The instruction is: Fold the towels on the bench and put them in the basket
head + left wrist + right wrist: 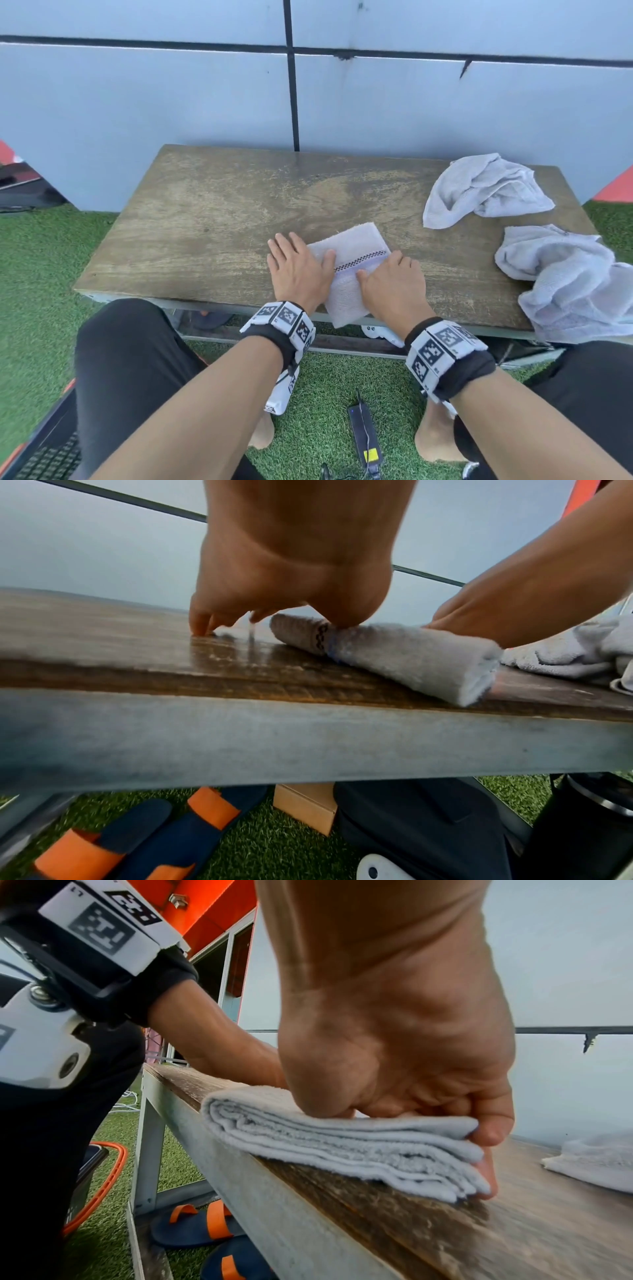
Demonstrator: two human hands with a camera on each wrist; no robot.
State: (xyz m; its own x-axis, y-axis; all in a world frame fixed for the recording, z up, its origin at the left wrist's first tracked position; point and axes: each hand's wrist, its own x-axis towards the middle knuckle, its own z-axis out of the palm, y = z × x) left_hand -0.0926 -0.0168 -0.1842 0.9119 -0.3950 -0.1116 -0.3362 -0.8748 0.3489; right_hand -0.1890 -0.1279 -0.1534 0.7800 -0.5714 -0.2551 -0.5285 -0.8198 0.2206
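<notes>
A worn wooden bench (212, 219) stands on green turf (37, 260) against a pale grey wall (137, 102). At its near edge, the left hand (297, 270) lies flat and the right hand (390, 284) grips a folded towel (352, 243). Two crumpled towels (486, 188) lie right of it.

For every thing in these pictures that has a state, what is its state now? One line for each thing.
Folded towel: folded into several layers, flat on the bench, one corner over the near edge.
Far crumpled towel: unfolded, bunched on the bench.
Near crumpled towel: unfolded, hanging partly over the bench edge.
Left hand: fingers straight, pressing the folded towel.
Right hand: fingers curled round the towel's right edge.
Bench: bearing all three towels.
</notes>
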